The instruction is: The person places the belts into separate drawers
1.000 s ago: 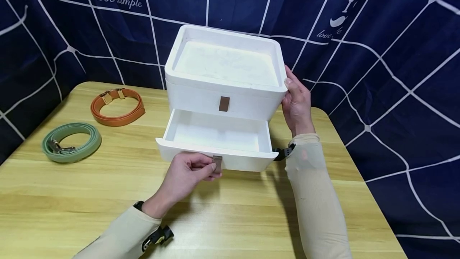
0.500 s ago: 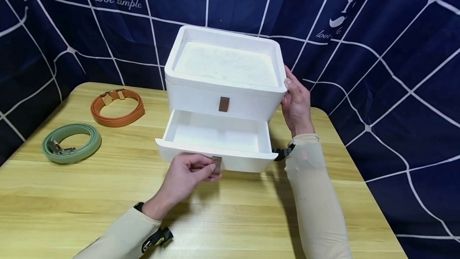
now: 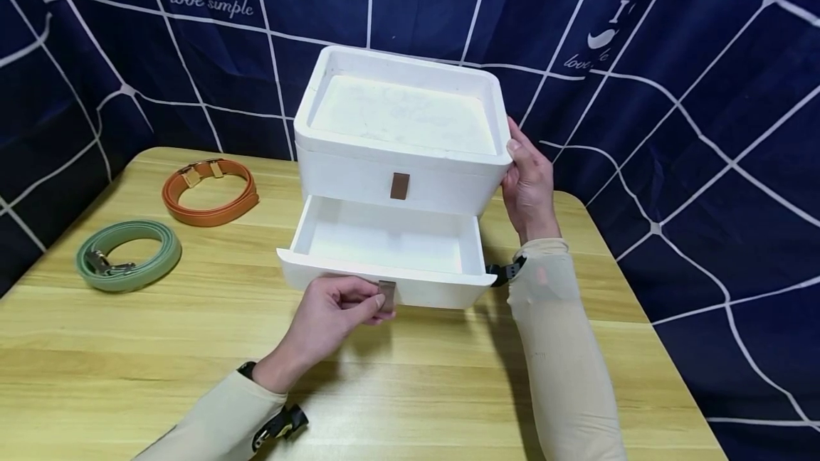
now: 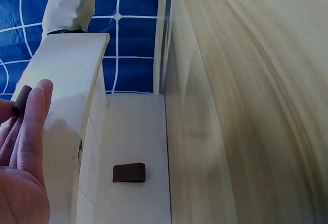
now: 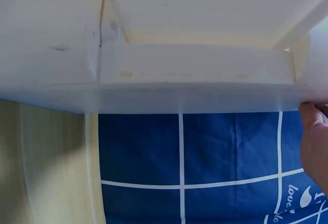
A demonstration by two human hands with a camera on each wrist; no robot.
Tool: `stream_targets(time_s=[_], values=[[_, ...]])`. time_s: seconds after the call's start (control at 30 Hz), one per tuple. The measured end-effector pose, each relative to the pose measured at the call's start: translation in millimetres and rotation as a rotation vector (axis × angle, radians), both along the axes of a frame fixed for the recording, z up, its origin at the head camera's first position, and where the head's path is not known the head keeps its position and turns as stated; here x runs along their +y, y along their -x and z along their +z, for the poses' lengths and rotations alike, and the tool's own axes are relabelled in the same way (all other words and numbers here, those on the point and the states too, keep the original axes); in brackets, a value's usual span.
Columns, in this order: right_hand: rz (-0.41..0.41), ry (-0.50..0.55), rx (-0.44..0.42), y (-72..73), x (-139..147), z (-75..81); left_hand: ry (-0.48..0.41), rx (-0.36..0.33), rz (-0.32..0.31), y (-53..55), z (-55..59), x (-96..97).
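Long cream sleeves [image 3: 566, 354] — snug, lightly wrinkled — and black wrist straps [image 3: 510, 271].

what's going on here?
A person's left hand pinches the brown tab of a pulled-out drawer in a white box, while the right hand grips the box near its top right corner. The drawer above is shut, and the left wrist view shows another shut front with a brown tab below. Two coiled belts, one orange and one green, lie on the table to the person's left.
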State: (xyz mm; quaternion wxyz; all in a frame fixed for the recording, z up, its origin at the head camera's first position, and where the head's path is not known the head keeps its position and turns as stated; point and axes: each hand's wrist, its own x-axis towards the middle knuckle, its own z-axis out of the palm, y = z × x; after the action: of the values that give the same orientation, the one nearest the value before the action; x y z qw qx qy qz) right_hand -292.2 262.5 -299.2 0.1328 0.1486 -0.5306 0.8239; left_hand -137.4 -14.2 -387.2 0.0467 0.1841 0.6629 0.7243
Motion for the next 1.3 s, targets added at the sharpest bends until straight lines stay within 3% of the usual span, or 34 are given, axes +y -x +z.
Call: stream_targets(time_s=[0.6, 1.3], values=[[-0.016, 0.008, -0.017, -0.2, -1.5, 2.3, -0.028, 0.024, -0.018, -2.4, -1.3, -0.2], [-0.02, 0.011, -0.01, -0.9, -1.5, 1.1, -0.048, -0.007, -0.045, -2.8, -2.7, 0.4]])
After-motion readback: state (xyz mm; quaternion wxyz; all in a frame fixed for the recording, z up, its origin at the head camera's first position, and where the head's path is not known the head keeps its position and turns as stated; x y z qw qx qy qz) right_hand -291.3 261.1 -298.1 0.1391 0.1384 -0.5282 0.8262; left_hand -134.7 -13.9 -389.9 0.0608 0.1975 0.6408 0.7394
